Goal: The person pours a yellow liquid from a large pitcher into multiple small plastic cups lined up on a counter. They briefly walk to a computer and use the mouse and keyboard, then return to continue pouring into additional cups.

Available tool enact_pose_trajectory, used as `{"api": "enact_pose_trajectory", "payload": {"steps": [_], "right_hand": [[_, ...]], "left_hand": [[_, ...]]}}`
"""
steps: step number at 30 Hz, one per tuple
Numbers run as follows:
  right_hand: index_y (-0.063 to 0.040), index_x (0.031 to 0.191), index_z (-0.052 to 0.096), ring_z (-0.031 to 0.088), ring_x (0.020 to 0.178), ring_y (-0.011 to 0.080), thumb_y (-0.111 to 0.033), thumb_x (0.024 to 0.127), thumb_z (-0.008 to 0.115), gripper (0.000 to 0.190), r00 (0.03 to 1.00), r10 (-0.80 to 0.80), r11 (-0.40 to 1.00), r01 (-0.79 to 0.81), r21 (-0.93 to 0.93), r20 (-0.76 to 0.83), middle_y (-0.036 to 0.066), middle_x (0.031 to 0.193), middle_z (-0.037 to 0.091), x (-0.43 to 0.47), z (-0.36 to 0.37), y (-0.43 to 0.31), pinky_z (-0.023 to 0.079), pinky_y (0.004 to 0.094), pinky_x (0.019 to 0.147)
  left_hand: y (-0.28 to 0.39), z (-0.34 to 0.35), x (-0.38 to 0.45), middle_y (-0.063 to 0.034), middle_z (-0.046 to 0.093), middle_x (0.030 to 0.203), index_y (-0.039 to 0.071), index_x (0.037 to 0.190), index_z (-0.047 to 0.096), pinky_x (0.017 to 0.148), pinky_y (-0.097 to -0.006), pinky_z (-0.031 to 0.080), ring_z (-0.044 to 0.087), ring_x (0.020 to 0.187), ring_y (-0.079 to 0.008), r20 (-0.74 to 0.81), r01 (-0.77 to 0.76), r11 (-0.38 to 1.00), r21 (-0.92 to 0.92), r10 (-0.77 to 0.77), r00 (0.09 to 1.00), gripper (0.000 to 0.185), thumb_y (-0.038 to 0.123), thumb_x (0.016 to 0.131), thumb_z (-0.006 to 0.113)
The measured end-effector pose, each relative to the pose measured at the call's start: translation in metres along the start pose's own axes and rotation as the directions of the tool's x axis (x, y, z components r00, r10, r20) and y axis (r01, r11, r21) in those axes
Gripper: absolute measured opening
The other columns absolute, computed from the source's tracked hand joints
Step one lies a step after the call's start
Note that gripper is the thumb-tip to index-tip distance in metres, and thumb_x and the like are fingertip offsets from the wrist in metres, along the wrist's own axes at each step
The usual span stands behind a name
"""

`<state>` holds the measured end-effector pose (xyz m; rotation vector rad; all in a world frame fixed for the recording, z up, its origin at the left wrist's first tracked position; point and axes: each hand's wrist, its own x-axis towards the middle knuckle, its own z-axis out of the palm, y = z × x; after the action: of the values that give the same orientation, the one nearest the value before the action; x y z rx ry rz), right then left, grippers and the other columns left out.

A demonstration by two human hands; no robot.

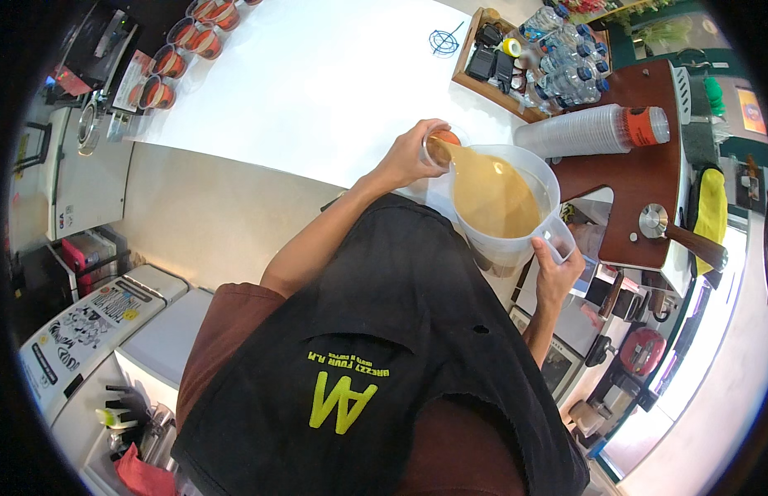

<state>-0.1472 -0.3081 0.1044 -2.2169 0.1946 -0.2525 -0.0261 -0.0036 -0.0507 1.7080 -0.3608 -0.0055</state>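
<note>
My left hand (404,158) holds a clear plastic cup (438,149) with an orange band, tilted at the pitcher's spout. A large translucent plastic pitcher (477,226) leans over the cup, its handle gripped by my right hand (556,266). Inside the pitcher is a milky tan liquid (499,195), which reaches into the spout and to the cup's mouth. Some tan-brown liquid shows in the cup, though its level is hard to tell. Both vessels are over the near edge of a white counter (309,87).
Several orange-banded cups (158,93) stand along the counter's far left. A wooden tray (461,80) holds water bottles (564,80) and small black devices. Stacked clear cups (576,133) lie on a brown-topped machine (632,180), near a wooden-handled portafilter (681,232). A blue wire item (445,42) lies on the counter.
</note>
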Motion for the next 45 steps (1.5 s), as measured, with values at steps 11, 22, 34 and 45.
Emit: {"api": "enact_pose_trajectory", "payload": {"steps": [11, 22, 34, 45], "right_hand": [[0.002, 0.105, 0.079, 0.049, 0.068, 0.0060, -0.026, 0.080, 0.097, 0.042, 1.000, 0.011, 0.999, -0.011, -0.034, -0.009, -0.007, 0.074, 0.058, -0.002, -0.006, -0.009, 0.040, 0.0247, 0.062], [0.002, 0.108, 0.079, 0.050, 0.070, 0.0064, -0.027, 0.079, 0.097, 0.045, 1.000, 0.022, 1.000, -0.022, -0.019, -0.011, -0.007, 0.076, 0.058, -0.004, -0.007, -0.010, 0.041, 0.0244, 0.063], [0.003, 0.111, 0.079, 0.051, 0.070, 0.0063, -0.027, 0.080, 0.097, 0.047, 0.999, 0.014, 1.000, -0.014, 0.009, -0.031, -0.006, 0.077, 0.062, -0.007, -0.006, -0.009, 0.042, 0.0244, 0.065], [0.003, 0.110, 0.079, 0.054, 0.072, 0.0067, -0.028, 0.080, 0.097, 0.047, 1.000, 0.026, 1.000, -0.026, 0.006, -0.018, -0.005, 0.079, 0.065, -0.005, -0.006, -0.011, 0.044, 0.0247, 0.066]], "left_hand": [[-0.009, 0.004, -0.005, -0.0174, 0.061, 0.141, 0.000, 0.146, 0.051, 0.113, -0.0405, 0.053, 0.062, 0.134, -0.0305, -0.038, 0.000, 1.000, -0.012, -0.001, 0.999, 0.083, 0.011, 0.075, 0.092], [-0.006, 0.005, -0.007, -0.0178, 0.063, 0.141, 0.000, 0.146, 0.051, 0.115, -0.0401, 0.049, 0.062, 0.134, -0.0308, -0.054, -0.009, 1.000, -0.014, 0.008, 0.998, 0.084, 0.012, 0.075, 0.093], [-0.004, 0.004, -0.009, -0.0181, 0.063, 0.141, 0.001, 0.145, 0.051, 0.114, -0.0396, 0.050, 0.063, 0.133, -0.0313, -0.058, -0.002, 1.000, -0.020, 0.001, 0.998, 0.085, 0.013, 0.074, 0.094], [0.000, 0.001, -0.010, -0.0137, 0.060, 0.149, 0.002, 0.149, 0.046, 0.119, -0.0377, 0.047, 0.058, 0.140, -0.0249, -0.029, 0.031, 0.999, -0.043, -0.032, 0.999, 0.086, 0.004, 0.075, 0.091]]}}
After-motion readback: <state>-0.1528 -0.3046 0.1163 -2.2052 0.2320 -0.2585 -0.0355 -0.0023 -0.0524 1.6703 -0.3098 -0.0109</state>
